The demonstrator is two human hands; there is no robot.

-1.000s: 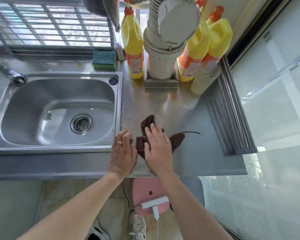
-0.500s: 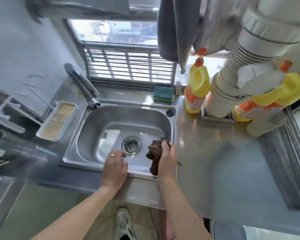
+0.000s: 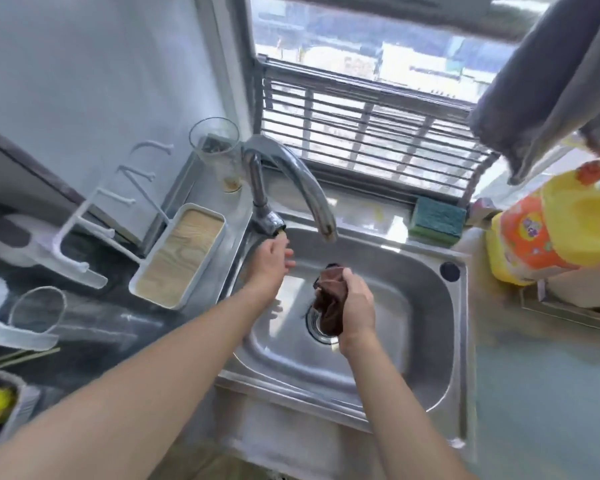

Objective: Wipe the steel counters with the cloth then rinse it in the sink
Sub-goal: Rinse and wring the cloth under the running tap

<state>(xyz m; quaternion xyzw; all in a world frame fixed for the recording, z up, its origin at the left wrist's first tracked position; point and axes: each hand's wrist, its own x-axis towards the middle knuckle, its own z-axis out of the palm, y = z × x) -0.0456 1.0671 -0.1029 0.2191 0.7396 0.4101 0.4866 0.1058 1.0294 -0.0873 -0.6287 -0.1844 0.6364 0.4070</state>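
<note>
A bunched dark brown cloth (image 3: 329, 299) hangs over the drain of the steel sink (image 3: 426, 344), below and slightly right of the faucet spout. My right hand (image 3: 357, 306) grips the cloth from the right side. My left hand (image 3: 271, 261) reaches up to the base of the chrome faucet (image 3: 291, 178), fingers apart and close to the tap's handle; I cannot tell whether they touch it. No water is visible running from the spout. The steel counter (image 3: 541, 393) stretches to the right of the sink.
A green sponge (image 3: 437, 216) lies behind the sink. Yellow detergent bottles (image 3: 548, 230) stand at the right. A white tray (image 3: 177, 258), a glass (image 3: 219, 154) and a white rack (image 3: 84, 237) sit left of the sink. Grey cloths (image 3: 541, 81) hang above.
Both hands left the counter to the right of the sink. My right hand carried the cloth over the basin to above the drain, and my left hand rose to the faucet base.
</note>
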